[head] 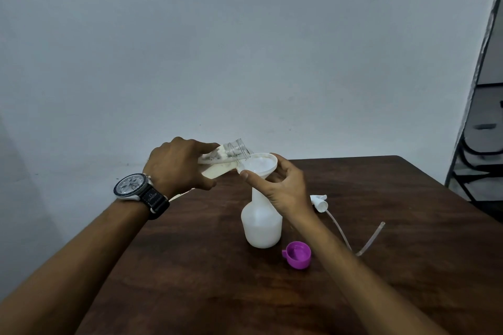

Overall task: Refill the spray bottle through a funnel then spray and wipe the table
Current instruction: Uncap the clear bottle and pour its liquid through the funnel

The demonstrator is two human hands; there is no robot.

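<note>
Head camera: spray bottle (262,226) upright on the table (394,198), with the white funnel (258,164) seated in its neck. We note the right hand (283,187) pinching the funnel rim between thumb and fingers. We log the left hand (177,164) curled round a tilted clear bottle (235,150), its mouth at the funnel's rim. Near the spray bottle lies a purple cap (297,254), and beyond the right wrist a trigger head (319,201) with its tube.

Head-worn view, forward and down, close over the table (190,266)
</note>
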